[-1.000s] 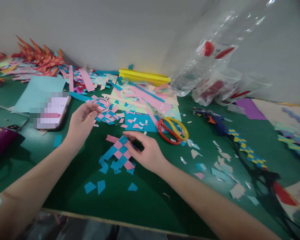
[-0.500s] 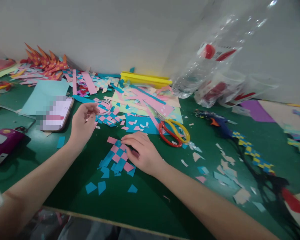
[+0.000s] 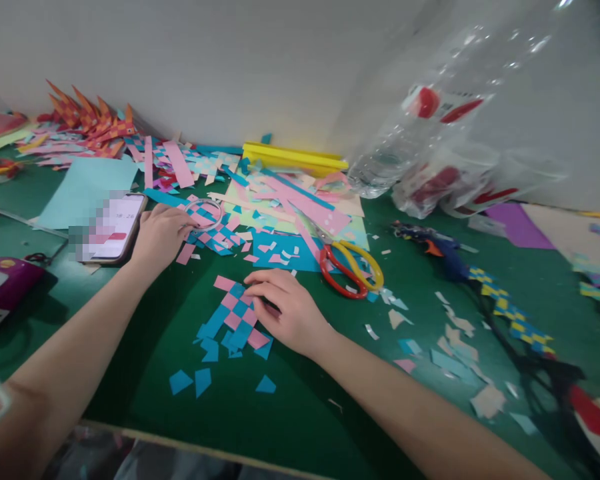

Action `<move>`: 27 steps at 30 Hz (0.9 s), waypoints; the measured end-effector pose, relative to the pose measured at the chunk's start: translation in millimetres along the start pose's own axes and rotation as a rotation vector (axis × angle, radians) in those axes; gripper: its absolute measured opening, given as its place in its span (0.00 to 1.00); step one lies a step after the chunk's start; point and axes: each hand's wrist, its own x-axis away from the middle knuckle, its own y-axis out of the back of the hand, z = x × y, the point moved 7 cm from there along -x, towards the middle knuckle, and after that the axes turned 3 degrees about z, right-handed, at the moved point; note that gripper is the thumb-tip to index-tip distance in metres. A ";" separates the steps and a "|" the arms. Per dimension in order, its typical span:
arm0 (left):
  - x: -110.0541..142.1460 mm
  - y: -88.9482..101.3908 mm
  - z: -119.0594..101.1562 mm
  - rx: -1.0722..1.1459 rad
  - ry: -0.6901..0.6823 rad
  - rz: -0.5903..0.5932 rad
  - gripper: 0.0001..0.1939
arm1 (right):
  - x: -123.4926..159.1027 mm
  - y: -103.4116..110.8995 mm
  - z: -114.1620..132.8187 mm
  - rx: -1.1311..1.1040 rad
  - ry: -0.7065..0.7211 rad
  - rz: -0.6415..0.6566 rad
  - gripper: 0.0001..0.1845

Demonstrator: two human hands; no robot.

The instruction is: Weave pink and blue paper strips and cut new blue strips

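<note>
A small woven mat of pink and blue paper strips (image 3: 234, 315) lies on the green table (image 3: 305, 407). My right hand (image 3: 286, 311) rests on the mat's right edge, fingers bent and pressed together on it. My left hand (image 3: 158, 235) is lowered to the table further back. Its fingertips are closed on the rim of a clear tape ring (image 3: 203, 213), which lies on another pink and blue woven piece (image 3: 215, 235). Loose blue scraps (image 3: 195, 381) lie in front of the mat.
Red and yellow scissors (image 3: 351, 268) lie right of my right hand. A phone (image 3: 111, 228) is left of my left hand, with a purple device (image 3: 3, 287) at the far left. A blue glue gun (image 3: 443, 248), clear bottles (image 3: 430, 140), a yellow box (image 3: 295, 157) and paper strips crowd the back.
My left hand has come down from above the table and set the tape ring on the woven piece. My right hand has curled its fingers onto the mat's edge.
</note>
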 end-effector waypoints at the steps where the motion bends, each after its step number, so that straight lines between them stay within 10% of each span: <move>1: 0.8 -0.9 0.5 0.000 -0.004 0.003 0.09 | 0.2 -0.1 -0.3 -0.005 -0.001 -0.001 0.09; 27: 0.0 12.4 -11.3 0.131 0.014 -0.119 0.10 | -0.1 1.5 -1.3 -0.035 -0.034 0.008 0.10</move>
